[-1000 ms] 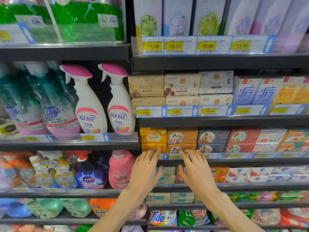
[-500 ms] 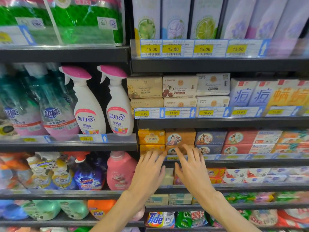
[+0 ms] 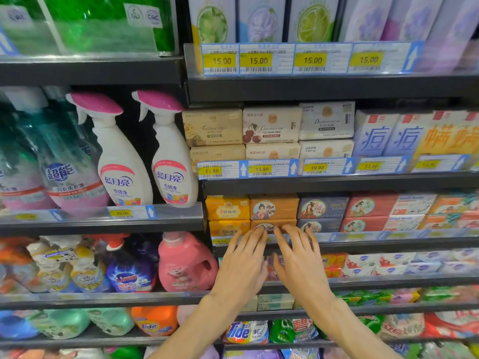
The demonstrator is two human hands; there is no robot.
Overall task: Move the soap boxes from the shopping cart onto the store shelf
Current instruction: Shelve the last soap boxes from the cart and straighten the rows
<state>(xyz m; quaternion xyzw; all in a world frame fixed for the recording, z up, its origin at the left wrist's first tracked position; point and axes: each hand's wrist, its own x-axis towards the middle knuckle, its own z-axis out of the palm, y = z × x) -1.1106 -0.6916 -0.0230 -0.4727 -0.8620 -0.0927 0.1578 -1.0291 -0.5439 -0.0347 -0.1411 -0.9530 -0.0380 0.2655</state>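
Observation:
Stacked soap boxes fill the store shelf [image 3: 337,182] in front of me. An orange soap box with a lady's portrait [image 3: 274,206] sits on top of a second orange box [image 3: 269,225]. My left hand [image 3: 242,265] and my right hand [image 3: 300,263] reach side by side toward that lower box, fingers straight, fingertips at its front face. Neither hand holds anything. Yellow soap boxes [image 3: 227,208] stand to the left, dark blue ones [image 3: 322,206] to the right. The shopping cart is out of view.
White spray bottles with pink tops [image 3: 171,156] stand on the left shelf. A pink detergent jug [image 3: 185,263] sits just left of my left hand. Price strips [image 3: 259,169] line the shelf edges. More soap and detergent packs fill the lower shelves.
Both hands have risen and drawn closer together, from the lower shelf edge up to the lower orange box. The view has come nearer to the shelf.

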